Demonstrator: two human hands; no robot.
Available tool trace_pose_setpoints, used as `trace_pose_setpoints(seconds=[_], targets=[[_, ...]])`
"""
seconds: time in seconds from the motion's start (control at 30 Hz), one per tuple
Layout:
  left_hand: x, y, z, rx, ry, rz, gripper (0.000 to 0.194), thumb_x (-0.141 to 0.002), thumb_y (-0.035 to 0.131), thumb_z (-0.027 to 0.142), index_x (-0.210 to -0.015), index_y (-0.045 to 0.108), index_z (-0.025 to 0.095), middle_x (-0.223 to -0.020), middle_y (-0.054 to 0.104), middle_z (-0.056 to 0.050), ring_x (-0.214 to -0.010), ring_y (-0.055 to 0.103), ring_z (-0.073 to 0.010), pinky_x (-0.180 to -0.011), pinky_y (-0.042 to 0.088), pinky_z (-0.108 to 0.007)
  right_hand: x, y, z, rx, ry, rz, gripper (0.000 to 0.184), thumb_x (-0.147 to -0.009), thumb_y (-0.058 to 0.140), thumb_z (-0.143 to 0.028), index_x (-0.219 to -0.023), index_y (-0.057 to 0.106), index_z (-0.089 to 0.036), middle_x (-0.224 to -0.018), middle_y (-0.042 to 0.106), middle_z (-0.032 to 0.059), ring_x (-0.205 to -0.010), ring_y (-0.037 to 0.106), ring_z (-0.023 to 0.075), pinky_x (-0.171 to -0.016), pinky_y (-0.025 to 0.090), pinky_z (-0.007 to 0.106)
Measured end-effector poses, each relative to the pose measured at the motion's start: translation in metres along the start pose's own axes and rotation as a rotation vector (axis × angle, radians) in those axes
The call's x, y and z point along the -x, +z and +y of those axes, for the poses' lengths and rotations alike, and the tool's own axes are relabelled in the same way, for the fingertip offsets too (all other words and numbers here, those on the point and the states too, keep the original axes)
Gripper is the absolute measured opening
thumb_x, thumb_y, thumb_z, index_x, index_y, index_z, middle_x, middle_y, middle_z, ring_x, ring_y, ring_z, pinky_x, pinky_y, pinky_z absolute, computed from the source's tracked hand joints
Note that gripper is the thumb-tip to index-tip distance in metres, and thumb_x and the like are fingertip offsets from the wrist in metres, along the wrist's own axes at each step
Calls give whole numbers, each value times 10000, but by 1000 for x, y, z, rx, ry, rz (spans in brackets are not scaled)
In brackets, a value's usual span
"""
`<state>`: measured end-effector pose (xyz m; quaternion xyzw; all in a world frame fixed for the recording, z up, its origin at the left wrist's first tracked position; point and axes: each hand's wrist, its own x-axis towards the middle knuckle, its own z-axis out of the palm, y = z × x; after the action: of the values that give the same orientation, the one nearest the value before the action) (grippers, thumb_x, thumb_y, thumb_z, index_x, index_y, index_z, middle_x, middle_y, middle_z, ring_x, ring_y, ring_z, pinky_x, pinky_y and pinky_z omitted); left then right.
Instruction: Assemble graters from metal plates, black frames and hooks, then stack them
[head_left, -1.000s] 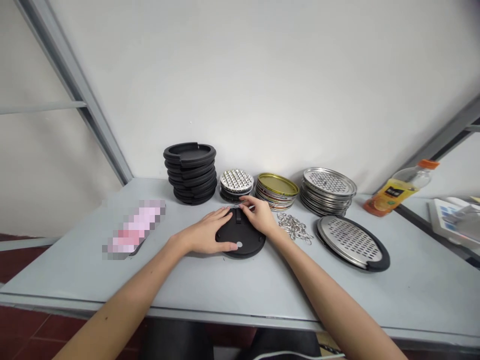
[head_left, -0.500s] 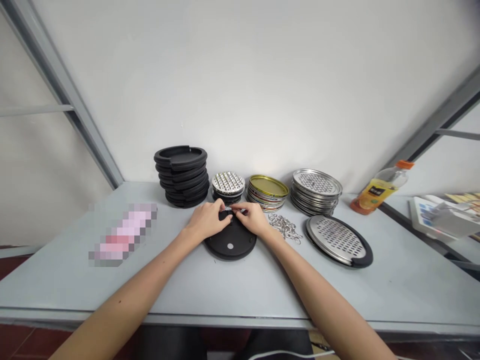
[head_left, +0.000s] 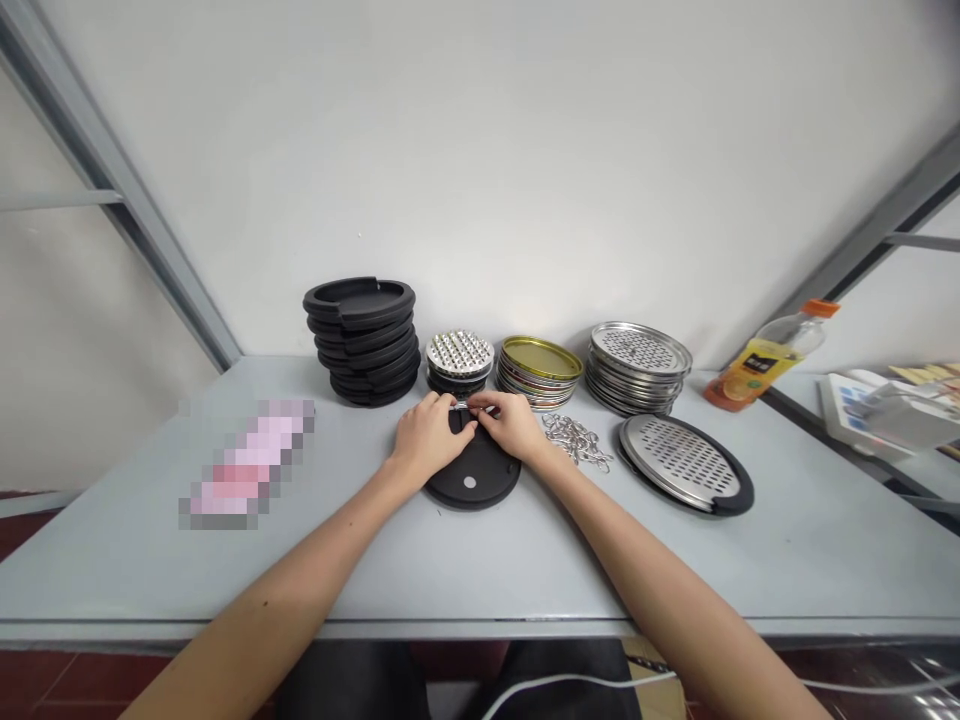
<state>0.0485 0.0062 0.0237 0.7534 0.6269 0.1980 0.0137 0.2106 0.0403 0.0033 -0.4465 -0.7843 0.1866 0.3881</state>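
A round black plastic base point(head_left: 480, 483) with a pale round spot lies flat on the table between my hands. At its far edge shows a small metal wire clip point(head_left: 460, 406), mostly covered by fingers. My left hand point(head_left: 429, 437) is closed, its fingertips pinching around the clip and its thumb on the base. From the other side my right hand point(head_left: 511, 425) is closed too, its fingertips at the same clip and its thumb touching the base. Just right of that hand lies a loose pile of similar wire clips point(head_left: 576, 440).
Along the wall stand stacks of black rings point(head_left: 361, 345), spiked metal grater discs point(head_left: 459, 354), gold-topped lids point(head_left: 541, 358) and perforated metal discs point(head_left: 639, 350). A grater disc in a black holder point(head_left: 686, 462) lies at right, near a juice bottle point(head_left: 765, 365). A blurred pink item point(head_left: 247, 465) lies left.
The whole view has shifted slightly. My hands stay at the far edge of the black base, with the left fingers now closer around the clip and the thumbs nearer each other.
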Motion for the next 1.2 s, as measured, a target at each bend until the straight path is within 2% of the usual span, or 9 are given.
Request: trace_pose_setpoints(seconds=[0.23, 0.43, 0.73, 0.87, 1.07, 1.2], targets=[[1, -3, -5, 11, 105, 27, 365, -812, 596, 465, -1080, 658, 225, -995, 653, -57, -912, 637, -241, -772, 470, -318, 8, 2, -2, 27, -16, 59, 280, -779, 575, -71, -951, 748, -211, -945, 753, 36, -878, 698, 197, -831, 519, 306], [-1, -4, -13, 67, 179, 46, 349, -788, 630, 431, -1047, 678, 202, -976, 665, -64, -944, 631, -239, -823, 478, -314, 10, -2, -8, 125, -25, -7, 287, -789, 582, -80, -974, 746, -223, -951, 751, 35, -872, 695, 206, -808, 516, 304], [3, -7, -11, 49, 165, 52, 365, -783, 646, 440, -1064, 680, 209, -953, 681, -56, -910, 643, -236, -782, 491, -311, 11, -8, -8, 248, -96, -50, 323, -829, 555, -100, -1073, 715, -239, -1003, 738, 31, -907, 665, 194, -819, 494, 290], [6, -9, -12, 48, 173, 28, 399, -803, 631, 441, -1139, 661, 226, -1016, 695, -59, -950, 644, -243, -803, 490, -314, 13, -7, -5, 211, -113, -50, 304, -833, 555, -101, -1051, 723, -228, -984, 741, 32, -892, 664, 187, -820, 493, 281], [9, -9, -6, 58, 188, -19, 345, -861, 577, 363, -1169, 645, 222, -1170, 670, -73, -1062, 619, -243, -882, 480, -328, 15, -2, -4, 187, -120, -11, 277, -837, 542, -88, -988, 740, -209, -985, 739, 44, -908, 663, 193, -838, 499, 298], [8, -5, -3, -26, 186, 37, 374, -841, 604, 377, -1153, 659, 178, -1298, 597, -105, -1277, 466, -292, -1076, 341, -412, 15, -1, -4, 209, -136, -10, 278, -847, 531, -93, -983, 743, -211, -965, 737, 52, -890, 657, 184, -841, 495, 290]])
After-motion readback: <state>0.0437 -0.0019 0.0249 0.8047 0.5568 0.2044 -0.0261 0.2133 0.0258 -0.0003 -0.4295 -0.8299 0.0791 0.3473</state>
